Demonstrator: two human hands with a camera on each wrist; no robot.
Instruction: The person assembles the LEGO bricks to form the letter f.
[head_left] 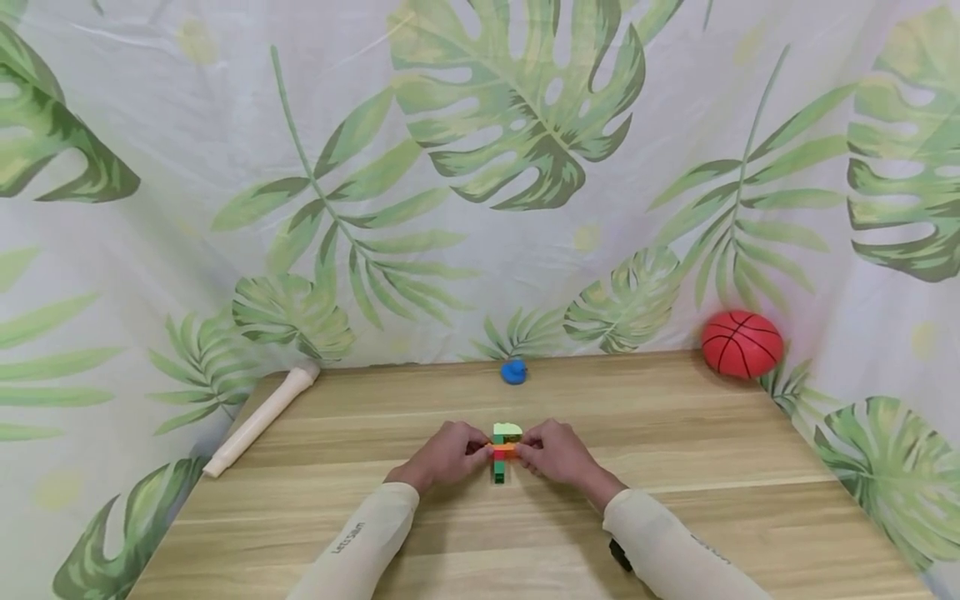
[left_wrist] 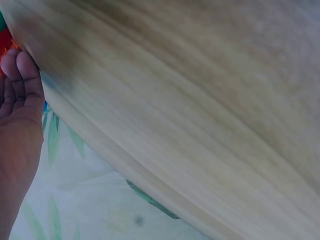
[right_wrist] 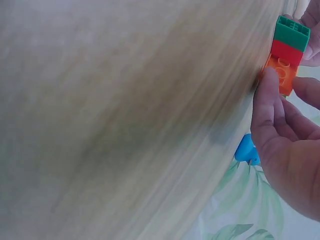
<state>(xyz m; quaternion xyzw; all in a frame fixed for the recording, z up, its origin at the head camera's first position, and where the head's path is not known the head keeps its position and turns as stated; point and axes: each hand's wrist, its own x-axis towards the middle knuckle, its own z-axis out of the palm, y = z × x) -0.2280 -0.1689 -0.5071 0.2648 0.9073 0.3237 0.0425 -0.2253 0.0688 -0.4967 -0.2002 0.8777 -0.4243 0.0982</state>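
In the head view, a small build of toy building bricks [head_left: 499, 467] stands between both hands near the middle of the table. It has green bricks, a red brick [right_wrist: 287, 52], an orange brick [right_wrist: 283, 75] set crosswise, and a pale green rounded piece [head_left: 507, 429] at the far end. My left hand [head_left: 453, 452] pinches the build's left side at the orange and red level. From the right, my right hand [head_left: 558, 452] holds the orange brick's end between thumb and fingers. The left wrist view shows only part of the left hand [left_wrist: 22, 85], its fingertips at a red-orange edge.
A blue toy duck [head_left: 513, 372] sits at the back edge of the wooden table [head_left: 360, 417]. At the back right corner is a red ball [head_left: 742, 344] with black lines. A pale tube-like stick [head_left: 261, 421] lies along the left edge. Behind hangs a leaf-patterned cloth [head_left: 525, 233].
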